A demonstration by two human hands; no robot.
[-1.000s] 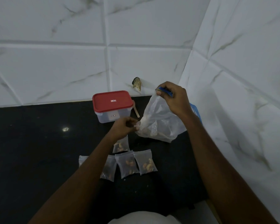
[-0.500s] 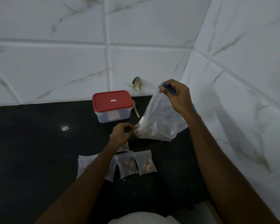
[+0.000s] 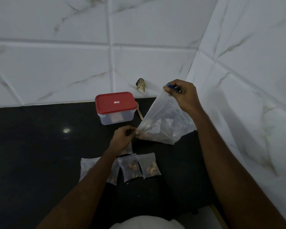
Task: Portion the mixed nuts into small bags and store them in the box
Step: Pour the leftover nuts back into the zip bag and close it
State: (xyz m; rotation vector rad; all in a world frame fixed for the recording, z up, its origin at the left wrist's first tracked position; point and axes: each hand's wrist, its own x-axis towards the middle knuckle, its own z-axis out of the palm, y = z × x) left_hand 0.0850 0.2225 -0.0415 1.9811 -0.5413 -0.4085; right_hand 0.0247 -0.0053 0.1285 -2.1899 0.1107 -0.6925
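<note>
The right hand (image 3: 183,95) pinched the blue-edged top corner of a large clear plastic bag (image 3: 165,124) with mixed nuts in it, held up over the black counter (image 3: 31,154). The left hand (image 3: 122,138) pinched its lower corner. Small clear filled bags (image 3: 149,166) lay in a row on the counter under the left forearm. The red-lidded clear plastic box (image 3: 116,108) stood closed near the wall

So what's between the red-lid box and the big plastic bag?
A thin wooden stick lies on the black counter between the box and the bag, seen in the head view.
</note>
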